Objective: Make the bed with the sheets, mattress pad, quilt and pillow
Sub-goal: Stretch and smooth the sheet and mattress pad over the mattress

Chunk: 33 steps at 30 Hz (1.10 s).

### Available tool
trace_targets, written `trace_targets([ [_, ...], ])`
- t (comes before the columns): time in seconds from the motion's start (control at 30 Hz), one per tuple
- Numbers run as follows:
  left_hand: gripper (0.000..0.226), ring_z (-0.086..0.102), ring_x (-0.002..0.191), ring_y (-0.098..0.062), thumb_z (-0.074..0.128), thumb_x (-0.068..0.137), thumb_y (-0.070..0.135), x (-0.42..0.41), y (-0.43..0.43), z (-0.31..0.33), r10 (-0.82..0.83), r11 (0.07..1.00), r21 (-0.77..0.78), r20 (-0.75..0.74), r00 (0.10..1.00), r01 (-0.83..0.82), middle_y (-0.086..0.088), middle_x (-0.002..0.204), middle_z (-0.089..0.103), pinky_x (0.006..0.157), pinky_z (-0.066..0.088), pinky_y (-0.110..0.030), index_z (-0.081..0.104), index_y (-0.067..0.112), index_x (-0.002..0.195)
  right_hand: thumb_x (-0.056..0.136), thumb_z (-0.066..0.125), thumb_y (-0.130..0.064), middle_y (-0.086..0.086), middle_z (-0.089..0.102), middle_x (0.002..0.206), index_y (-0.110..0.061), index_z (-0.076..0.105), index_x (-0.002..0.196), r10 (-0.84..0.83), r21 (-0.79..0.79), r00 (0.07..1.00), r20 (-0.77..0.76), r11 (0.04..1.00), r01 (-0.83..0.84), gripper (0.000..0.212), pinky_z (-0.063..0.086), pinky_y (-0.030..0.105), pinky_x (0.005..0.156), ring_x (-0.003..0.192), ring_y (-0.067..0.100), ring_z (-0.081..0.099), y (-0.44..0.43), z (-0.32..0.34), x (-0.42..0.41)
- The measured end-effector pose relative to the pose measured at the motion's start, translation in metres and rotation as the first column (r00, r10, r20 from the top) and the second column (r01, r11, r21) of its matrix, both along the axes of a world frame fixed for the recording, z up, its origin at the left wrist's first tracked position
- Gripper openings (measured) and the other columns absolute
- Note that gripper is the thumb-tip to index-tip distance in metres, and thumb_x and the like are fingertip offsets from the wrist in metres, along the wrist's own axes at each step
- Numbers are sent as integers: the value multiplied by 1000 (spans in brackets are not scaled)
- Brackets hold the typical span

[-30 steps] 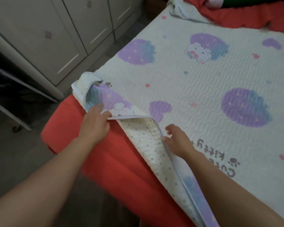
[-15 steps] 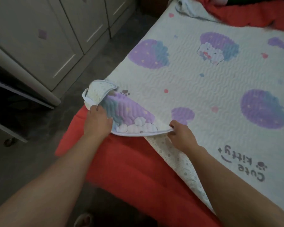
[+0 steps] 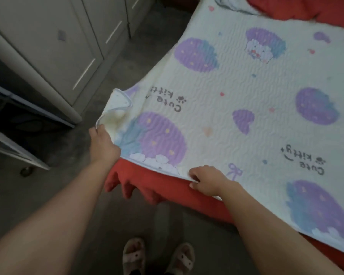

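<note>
Both hands grip the near edge of the printed mattress pad (image 3: 246,92): left hand (image 3: 102,144) at its folded corner, right hand (image 3: 206,182) apart along the edge, over the red sheet (image 3: 167,189).

The mattress pad (image 3: 246,92) is matt quilted cloth, stitched in wavy ridges, with a smooth bound hem. Its turned-up corner shows a faintly dotted underside. Under the pad, the red sheet (image 3: 167,187) is soft, matt, creased cloth. Left of the pad, the cabinet doors (image 3: 48,46) look smooth and satin, and the floor (image 3: 68,195) looks dull, rough and grey.
</note>
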<state>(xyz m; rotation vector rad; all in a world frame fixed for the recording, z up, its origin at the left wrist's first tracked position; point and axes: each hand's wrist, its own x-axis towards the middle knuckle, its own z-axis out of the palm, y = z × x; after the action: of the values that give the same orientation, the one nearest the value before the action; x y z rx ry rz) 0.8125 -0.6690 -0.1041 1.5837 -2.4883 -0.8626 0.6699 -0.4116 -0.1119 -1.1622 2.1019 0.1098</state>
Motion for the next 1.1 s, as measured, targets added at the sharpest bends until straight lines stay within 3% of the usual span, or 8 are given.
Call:
trace_targets([
  [0.1,64,41,117,-42,60,76,-4,5,-1,-25,89,989,115,44,995,-94,-28,132,34,100,37,-36,33,-7,134,86,58,-31,6,61,100,-21,44,82,-7,15,1000,-4,1000,7,18,34,30,69,92,26,55,0,-13,7],
  [0.27,47,43,124,-41,55,87,12,14,7,-63,30,972,223,209,977,-77,-28,136,41,100,39,-37,45,-1,131,88,56,-27,8,59,104,-20,41,88,-43,28,999,28,999,42,16,33,30,71,92,28,54,4,-36,22],
  [0.37,40,48,122,-38,54,88,18,17,10,-68,-34,982,191,206,978,-6,-23,132,52,99,40,-38,55,4,127,85,61,-29,5,55,96,-19,40,87,-71,24,994,78,997,70,23,34,31,71,83,22,48,8,-38,21],
  [0.47,31,53,113,-41,54,87,12,21,13,-63,-88,988,144,213,973,58,-26,120,59,95,43,-39,62,-2,115,81,67,-31,-2,49,89,-19,40,88,-88,37,988,127,996,83,30,35,31,72,81,19,46,12,-37,22],
  [0.67,38,54,110,-40,58,82,8,22,20,-21,-218,969,155,180,959,191,-26,122,56,88,44,-34,60,-1,118,81,67,-25,-2,52,97,-18,52,100,-175,45,971,164,984,170,25,40,29,78,90,19,51,17,-8,24],
  [0.83,48,44,128,-30,57,86,10,17,44,34,-366,918,203,107,924,340,-17,139,48,105,33,-29,51,5,133,87,62,-30,2,59,112,-20,52,116,-232,68,964,127,972,225,32,45,34,88,104,22,56,23,44,21],
  [1.1,37,56,114,-24,54,89,12,-3,91,159,-545,830,119,-35,838,545,-8,126,60,96,43,-30,57,10,126,93,54,-29,2,62,111,-19,55,113,-184,-82,982,33,979,186,23,46,33,85,98,21,57,34,175,7],
])
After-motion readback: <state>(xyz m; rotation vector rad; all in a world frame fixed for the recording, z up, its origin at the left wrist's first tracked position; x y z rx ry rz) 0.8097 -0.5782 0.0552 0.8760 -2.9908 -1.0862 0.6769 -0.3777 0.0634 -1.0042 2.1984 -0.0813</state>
